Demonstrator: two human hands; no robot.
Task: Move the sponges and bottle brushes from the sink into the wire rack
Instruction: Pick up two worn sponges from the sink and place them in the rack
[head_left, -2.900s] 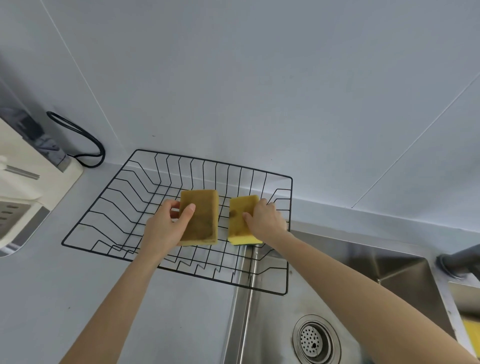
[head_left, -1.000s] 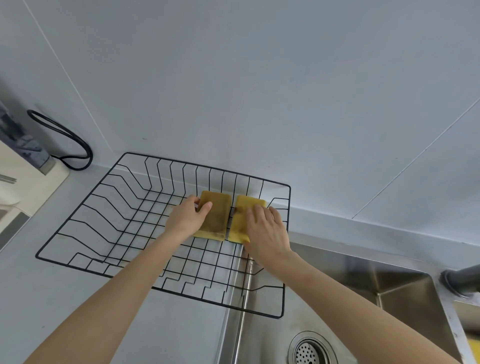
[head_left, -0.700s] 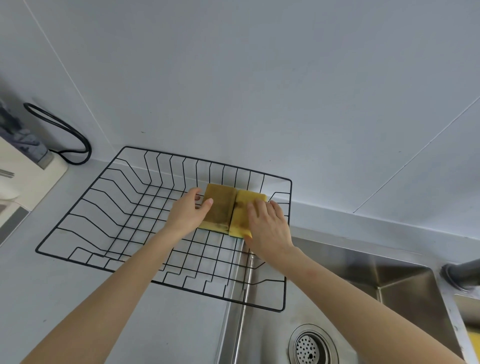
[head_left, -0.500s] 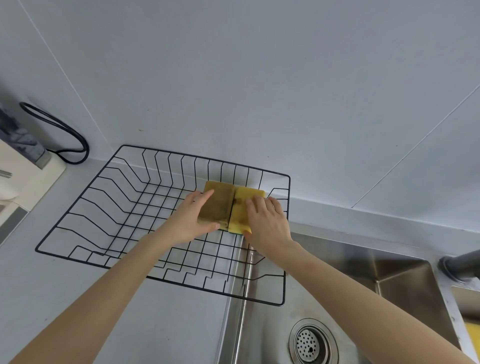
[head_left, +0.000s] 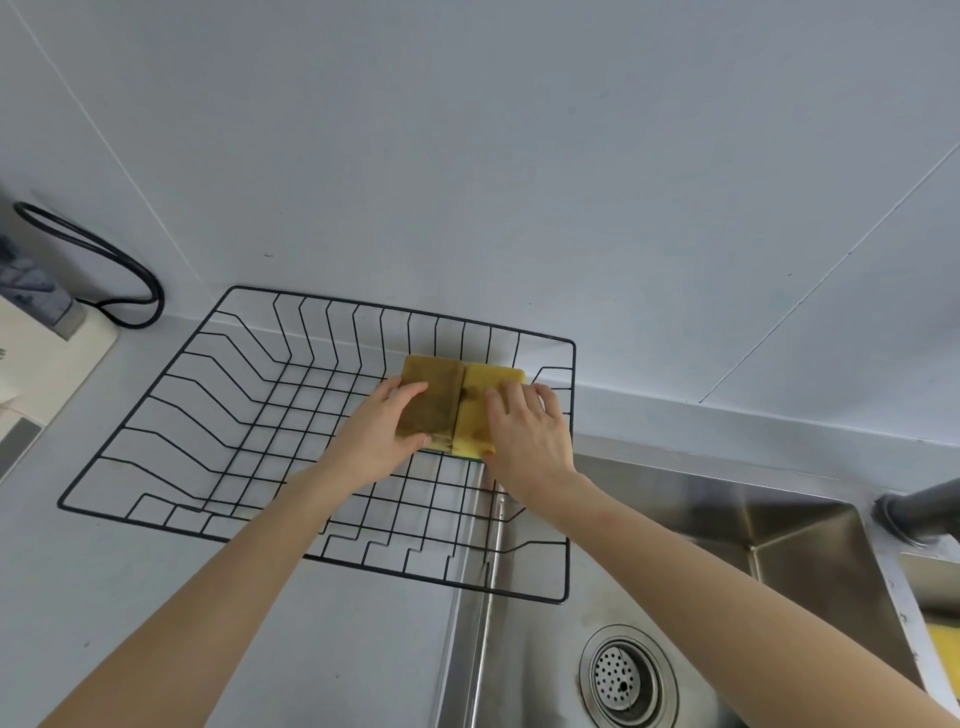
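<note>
Two sponges lie side by side, touching, at the back right of the black wire rack (head_left: 171, 364). The left one is a stained brown-yellow sponge (head_left: 435, 387); the right one is a brighter yellow sponge (head_left: 480, 410). My left hand (head_left: 382, 434) grips the brown sponge by its left edge, thumb on top. My right hand (head_left: 527, 436) rests with fingers spread over the yellow sponge. The steel sink (head_left: 727, 571) is at the lower right with its drain (head_left: 626, 680). No bottle brush shows.
A grey faucet base (head_left: 919, 514) stands at the sink's right edge. A yellow object (head_left: 945, 654) peeks in at the far right. A cream appliance (head_left: 47, 358) and a looped black cable (head_left: 104, 260) sit on the counter at the left. The wall is close behind the rack.
Both hands lowered the sponges from above the rack onto its back right floor, then pushed them together until they touch. In the last half second the hands barely moved.
</note>
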